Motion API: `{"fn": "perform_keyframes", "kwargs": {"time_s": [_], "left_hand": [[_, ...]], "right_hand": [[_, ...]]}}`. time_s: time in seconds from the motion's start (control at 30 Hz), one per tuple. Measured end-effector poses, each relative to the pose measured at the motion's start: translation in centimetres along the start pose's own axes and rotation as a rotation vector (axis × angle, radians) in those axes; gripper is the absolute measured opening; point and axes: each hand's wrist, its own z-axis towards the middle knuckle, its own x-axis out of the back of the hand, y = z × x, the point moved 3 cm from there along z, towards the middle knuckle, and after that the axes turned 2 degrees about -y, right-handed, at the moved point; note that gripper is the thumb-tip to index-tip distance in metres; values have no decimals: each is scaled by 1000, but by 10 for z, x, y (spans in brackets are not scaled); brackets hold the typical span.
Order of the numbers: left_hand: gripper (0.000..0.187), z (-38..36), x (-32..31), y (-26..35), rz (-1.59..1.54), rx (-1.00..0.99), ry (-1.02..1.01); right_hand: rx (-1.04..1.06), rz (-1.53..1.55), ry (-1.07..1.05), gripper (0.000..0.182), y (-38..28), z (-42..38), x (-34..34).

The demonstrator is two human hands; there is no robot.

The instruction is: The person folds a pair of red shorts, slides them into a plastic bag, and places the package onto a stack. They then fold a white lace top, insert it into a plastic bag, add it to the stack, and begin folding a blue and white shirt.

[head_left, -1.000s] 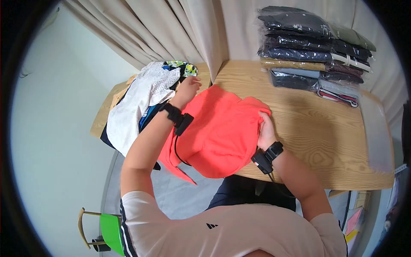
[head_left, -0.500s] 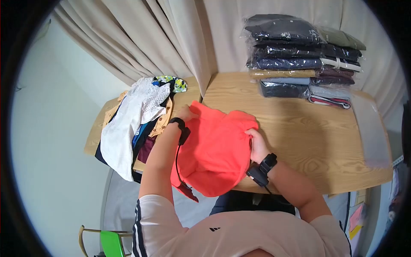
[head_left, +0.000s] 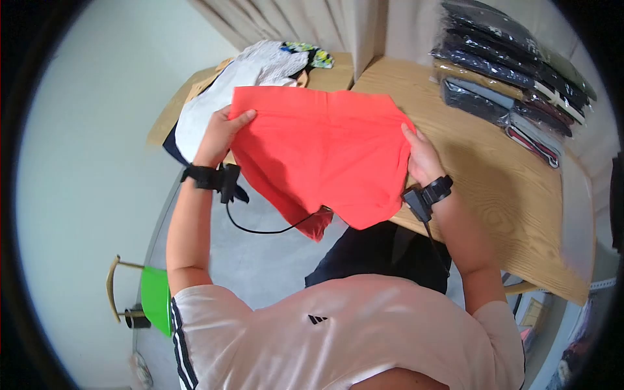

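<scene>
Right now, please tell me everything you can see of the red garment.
The red garment is plain, soft-looking cloth, spread wide, lightly creased, its upper edge straight, a piece hanging lowest. The left hand grips it near the upper left corner, the right hand at the right side. It hangs partly over the table; a black cable crosses its lower part.

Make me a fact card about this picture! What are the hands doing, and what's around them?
Left hand: gripping the red garment near its top left corner
Right hand: gripping its right side
Red garment: stretched between both hands
Beyond left hand: loose clothes, including a white garment
Back right: stack of plastic-wrapped clothes
Table: light brown, wood grain
Lower left: green chair
</scene>
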Motion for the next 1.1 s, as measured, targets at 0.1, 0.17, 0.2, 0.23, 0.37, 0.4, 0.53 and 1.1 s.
{"fn": "perform_keyframes", "kwargs": {"time_s": [0.1, 0.17, 0.2, 0.23, 0.37, 0.4, 0.53, 1.1], "left_hand": [[26, -48, 38, -3, 36, -65, 147], [24, -76, 57, 2, 27, -98, 232], [24, -89, 66, 5, 38, -98, 274], [24, -101, 77, 8, 50, -100, 315], [24, -144, 111, 14, 90, -146, 464], [24, -154, 120, 16, 121, -145, 498], [24, -193, 134, 25, 120, -149, 589], [28, -231, 138, -50, -125, -16, 396]], "right_hand": [[-8, -61, -98, 34, -3, -8, -40], [50, -153, -203, 34, -5, -13, -72], [33, -160, -212, 34, -5, -15, -85], [55, -219, -303, 34, -7, -15, -101], [42, -378, -480, 32, -1, -15, -142], [38, -381, -492, 32, 2, -16, -153], [-43, -467, -581, 30, 19, -15, -177], [-775, -241, -580, 33, 69, -51, -179]]}}
